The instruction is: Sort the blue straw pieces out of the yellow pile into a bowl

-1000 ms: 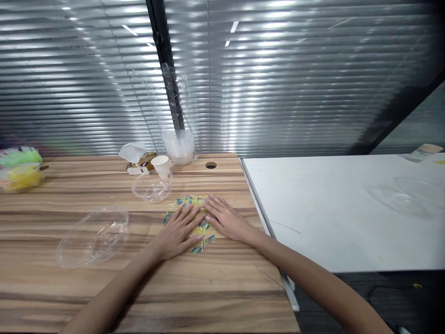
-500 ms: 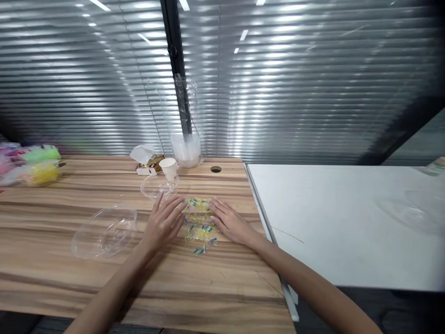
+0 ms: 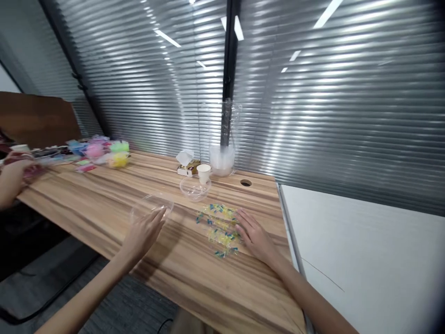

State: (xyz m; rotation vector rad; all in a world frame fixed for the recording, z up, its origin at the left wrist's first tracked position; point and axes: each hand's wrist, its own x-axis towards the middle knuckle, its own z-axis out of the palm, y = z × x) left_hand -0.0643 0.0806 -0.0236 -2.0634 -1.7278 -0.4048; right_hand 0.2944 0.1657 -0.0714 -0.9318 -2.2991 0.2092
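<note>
Resting that open right hand [image 3: 256, 237] lightly beside the yellow-blue wrapped pieces [image 3: 221, 236], lower centre, should stop strays imo, while the open left hand [image 3: 144, 234]'s by the clear dish [image 3: 150, 203], left of centre.

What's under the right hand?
Yellow-and-blue pieces lie just left of the right hand, and the table shows around it. The hand covers what's right beneath, so I can't tell if more pieces are there.

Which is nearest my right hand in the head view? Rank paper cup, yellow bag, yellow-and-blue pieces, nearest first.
1. Yellow-and-blue pieces, just left of your right hand.
2. Paper cup, farther back and left.
3. Yellow bag, far left.
</note>
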